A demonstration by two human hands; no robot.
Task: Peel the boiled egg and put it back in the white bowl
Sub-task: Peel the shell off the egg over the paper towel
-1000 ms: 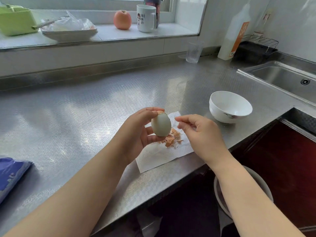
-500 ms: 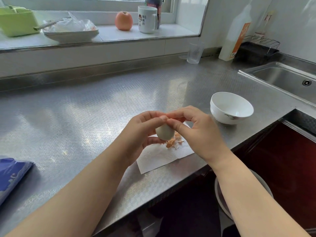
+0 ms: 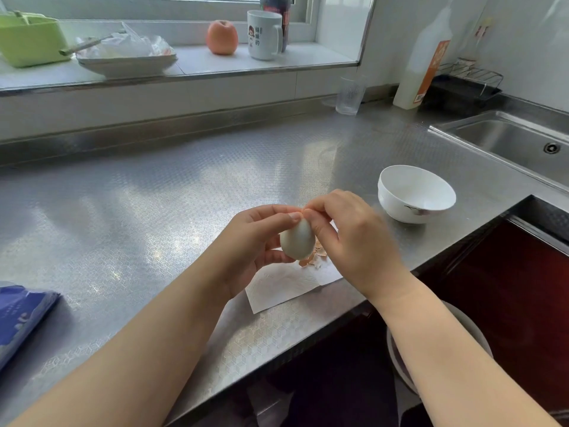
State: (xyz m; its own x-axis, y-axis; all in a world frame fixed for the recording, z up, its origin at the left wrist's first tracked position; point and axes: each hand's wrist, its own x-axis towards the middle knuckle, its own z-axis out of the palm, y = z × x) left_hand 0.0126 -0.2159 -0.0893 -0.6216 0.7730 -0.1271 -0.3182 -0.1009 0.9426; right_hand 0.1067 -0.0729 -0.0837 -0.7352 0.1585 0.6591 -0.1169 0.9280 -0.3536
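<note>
My left hand (image 3: 252,241) holds the boiled egg (image 3: 297,240) upright above a white paper towel (image 3: 286,286). The egg shows smooth and pale, with a small bit of brown shell at its top. My right hand (image 3: 348,238) pinches that top with thumb and forefinger, fingertips touching my left thumb. Brown shell pieces (image 3: 311,260) lie on the towel, partly hidden behind the egg. The white bowl (image 3: 416,194) stands empty on the steel counter, to the right of my hands.
A sink (image 3: 517,143) is set into the counter at the right. A drinking glass (image 3: 349,95) and a white bottle (image 3: 423,66) stand at the back. A blue packet (image 3: 18,315) lies at the left edge. The sill holds an apple (image 3: 222,37), a mug and dishes.
My right hand came in from beside the egg and closed its fingertips on the egg's top. My left hand has kept hold of the egg and tilted it slightly.
</note>
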